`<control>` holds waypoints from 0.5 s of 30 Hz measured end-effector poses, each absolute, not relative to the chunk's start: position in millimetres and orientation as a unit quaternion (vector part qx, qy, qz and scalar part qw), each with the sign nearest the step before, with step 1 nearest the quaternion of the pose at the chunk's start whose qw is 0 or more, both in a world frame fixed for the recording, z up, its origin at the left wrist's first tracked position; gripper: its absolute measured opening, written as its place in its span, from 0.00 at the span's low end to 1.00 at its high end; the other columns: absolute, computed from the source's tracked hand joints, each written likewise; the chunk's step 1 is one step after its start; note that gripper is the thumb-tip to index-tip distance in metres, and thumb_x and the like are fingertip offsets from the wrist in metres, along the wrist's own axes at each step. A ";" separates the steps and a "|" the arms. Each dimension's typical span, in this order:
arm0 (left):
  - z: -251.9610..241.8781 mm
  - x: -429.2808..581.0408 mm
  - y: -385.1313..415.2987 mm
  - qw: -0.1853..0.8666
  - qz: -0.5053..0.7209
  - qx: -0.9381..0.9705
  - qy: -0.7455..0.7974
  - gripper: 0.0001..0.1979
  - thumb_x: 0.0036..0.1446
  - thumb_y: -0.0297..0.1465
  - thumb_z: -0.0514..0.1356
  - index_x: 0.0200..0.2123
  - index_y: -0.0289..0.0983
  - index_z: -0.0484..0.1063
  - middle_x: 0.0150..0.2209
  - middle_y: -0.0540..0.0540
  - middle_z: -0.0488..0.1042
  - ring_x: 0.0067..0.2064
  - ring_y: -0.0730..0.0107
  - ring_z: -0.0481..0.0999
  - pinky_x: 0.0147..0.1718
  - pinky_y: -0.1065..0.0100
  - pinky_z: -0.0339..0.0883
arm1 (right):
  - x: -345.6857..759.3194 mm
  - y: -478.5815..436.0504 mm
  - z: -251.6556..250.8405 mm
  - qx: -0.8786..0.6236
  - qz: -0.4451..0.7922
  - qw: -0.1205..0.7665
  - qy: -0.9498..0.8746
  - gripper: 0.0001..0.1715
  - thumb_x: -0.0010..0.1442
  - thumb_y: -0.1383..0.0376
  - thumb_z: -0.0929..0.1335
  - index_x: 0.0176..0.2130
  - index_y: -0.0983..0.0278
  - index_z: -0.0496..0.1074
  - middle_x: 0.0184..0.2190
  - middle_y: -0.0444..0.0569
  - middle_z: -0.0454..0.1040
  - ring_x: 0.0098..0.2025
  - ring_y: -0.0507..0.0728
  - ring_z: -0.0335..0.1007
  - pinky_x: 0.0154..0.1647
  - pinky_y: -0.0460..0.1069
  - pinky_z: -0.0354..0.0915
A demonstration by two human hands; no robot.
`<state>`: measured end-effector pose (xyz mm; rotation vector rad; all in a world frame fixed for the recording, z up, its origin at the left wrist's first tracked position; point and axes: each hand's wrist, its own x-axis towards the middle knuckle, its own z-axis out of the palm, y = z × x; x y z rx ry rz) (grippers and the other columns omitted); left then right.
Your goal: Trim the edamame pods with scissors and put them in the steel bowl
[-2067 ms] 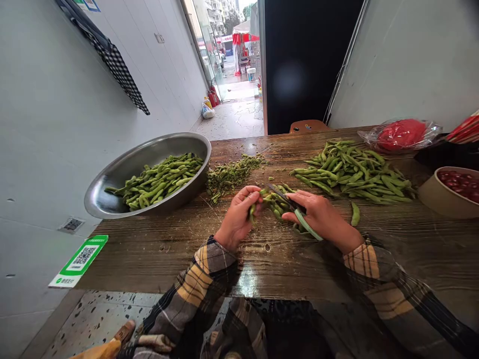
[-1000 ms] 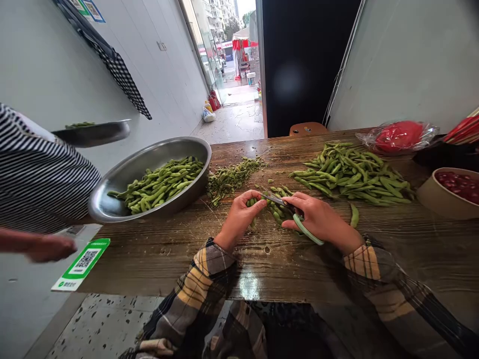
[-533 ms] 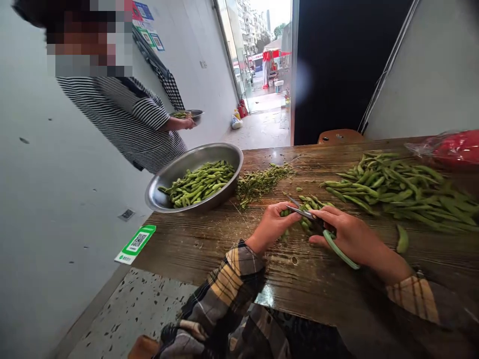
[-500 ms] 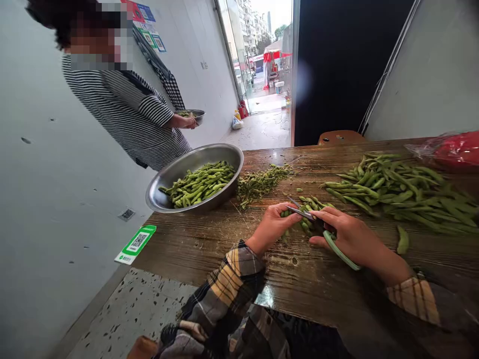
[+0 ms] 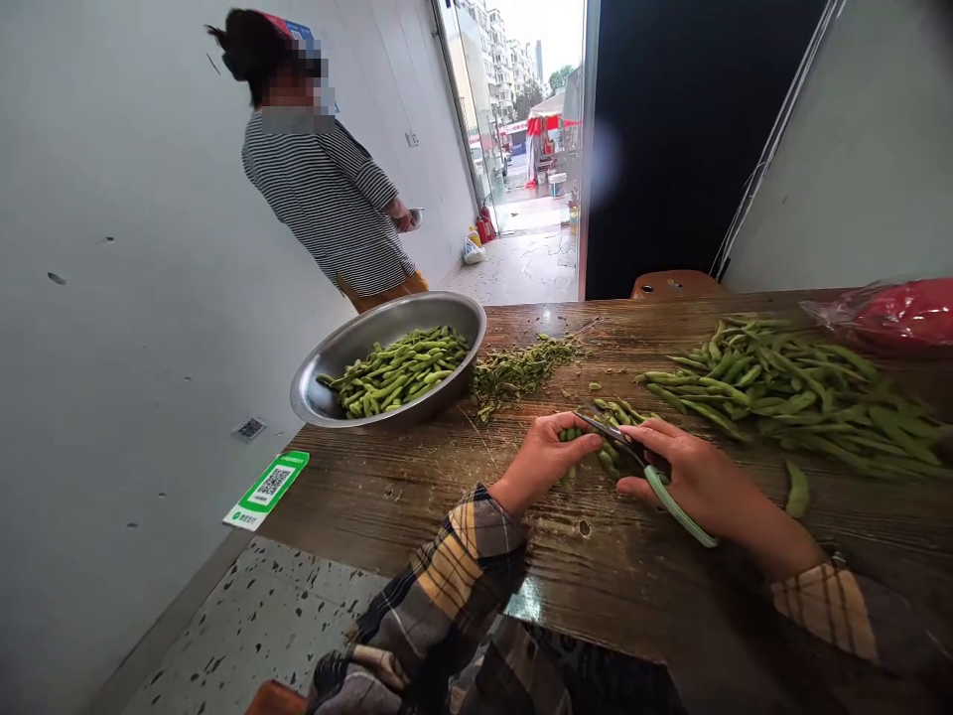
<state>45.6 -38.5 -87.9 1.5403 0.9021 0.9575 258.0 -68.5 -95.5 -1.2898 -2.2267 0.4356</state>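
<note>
My left hand (image 5: 542,459) is closed around a green soybean pod (image 5: 570,435), held just above the wooden table (image 5: 417,487). My right hand (image 5: 696,479) grips scissors (image 5: 646,475) with pale green handles, and the blades point left at the pod's end. A small cluster of pods (image 5: 619,412) lies just behind both hands. A big loose heap of untrimmed pods (image 5: 789,387) spreads over the table to the right.
A steel basin (image 5: 328,369) with trimmed pods sits at the table's left far corner, beside a strip of cut pod tips (image 5: 517,363). A red bag (image 5: 897,313) lies far right. A person in a striped top (image 5: 328,194) stands by the left wall. A green QR sticker (image 5: 266,487) marks the wall.
The person in the striped top, carrying a small metal bowl, has walked away along the left wall toward the doorway. My hands stay at the same pod and scissors.
</note>
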 end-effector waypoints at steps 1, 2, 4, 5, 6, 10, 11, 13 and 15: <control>-88.0 45.6 -38.5 0.528 0.402 0.645 0.379 0.14 0.53 0.38 0.64 0.35 0.33 0.77 0.35 0.44 0.77 0.37 0.68 0.72 0.41 0.68 0.64 | 257.9 -68.6 -95.2 -0.479 0.163 0.259 -0.823 0.29 0.56 0.53 0.70 0.54 0.61 0.67 0.44 0.52 0.72 0.35 0.58 0.73 0.37 0.54 0.70; -88.1 45.7 -38.4 0.527 0.402 0.645 0.380 0.14 0.53 0.38 0.64 0.35 0.33 0.77 0.35 0.43 0.77 0.37 0.68 0.72 0.41 0.68 0.64 | 257.7 -68.8 -94.6 -0.480 0.166 0.255 -0.823 0.29 0.56 0.53 0.70 0.54 0.61 0.67 0.44 0.52 0.72 0.35 0.58 0.73 0.36 0.54 0.70; -87.9 45.9 -38.1 0.527 0.404 0.644 0.380 0.13 0.53 0.38 0.64 0.35 0.32 0.77 0.35 0.43 0.77 0.37 0.67 0.72 0.41 0.67 0.64 | 257.0 -69.4 -92.6 -0.481 0.169 0.246 -0.824 0.29 0.57 0.53 0.69 0.55 0.61 0.67 0.44 0.51 0.72 0.34 0.57 0.72 0.35 0.53 0.70; -87.7 46.0 -38.0 0.526 0.407 0.643 0.380 0.13 0.52 0.38 0.65 0.34 0.32 0.77 0.35 0.43 0.77 0.38 0.67 0.72 0.42 0.67 0.64 | 256.6 -69.8 -91.5 -0.482 0.170 0.243 -0.824 0.29 0.57 0.53 0.69 0.54 0.61 0.67 0.44 0.51 0.72 0.34 0.57 0.72 0.35 0.53 0.70; -87.3 46.2 -37.8 0.523 0.410 0.642 0.382 0.13 0.52 0.38 0.65 0.34 0.33 0.77 0.35 0.43 0.76 0.38 0.67 0.72 0.42 0.67 0.64 | 256.1 -70.3 -90.4 -0.483 0.169 0.239 -0.825 0.29 0.57 0.53 0.69 0.54 0.61 0.67 0.44 0.51 0.72 0.33 0.57 0.72 0.34 0.53 0.69; -85.9 46.6 -37.5 0.514 0.414 0.641 0.393 0.15 0.49 0.39 0.67 0.34 0.32 0.77 0.35 0.44 0.76 0.38 0.66 0.72 0.42 0.68 0.65 | 254.8 -71.5 -88.2 -0.485 0.164 0.237 -0.826 0.29 0.57 0.53 0.69 0.55 0.61 0.67 0.45 0.52 0.72 0.36 0.58 0.73 0.35 0.53 0.69; -85.6 46.5 -37.4 0.516 0.412 0.641 0.391 0.15 0.49 0.39 0.67 0.34 0.32 0.77 0.35 0.44 0.76 0.38 0.66 0.72 0.41 0.68 0.65 | 254.6 -71.6 -88.4 -0.485 0.162 0.239 -0.825 0.28 0.57 0.54 0.69 0.55 0.61 0.67 0.46 0.53 0.72 0.37 0.59 0.73 0.36 0.53 0.70; -85.1 46.2 -37.0 0.522 0.407 0.645 0.382 0.16 0.50 0.40 0.66 0.34 0.32 0.77 0.35 0.44 0.77 0.38 0.66 0.73 0.42 0.67 0.64 | 254.5 -71.4 -89.4 -0.482 0.157 0.243 -0.827 0.27 0.59 0.54 0.68 0.54 0.62 0.68 0.46 0.53 0.73 0.39 0.60 0.74 0.39 0.54 0.70; -84.6 45.5 -36.5 0.519 0.401 0.653 0.378 0.15 0.51 0.40 0.65 0.34 0.32 0.78 0.35 0.44 0.77 0.38 0.66 0.73 0.42 0.67 0.64 | 254.8 -70.8 -91.0 -0.475 0.152 0.244 -0.831 0.25 0.60 0.54 0.67 0.53 0.62 0.69 0.45 0.54 0.74 0.40 0.60 0.74 0.41 0.55 0.70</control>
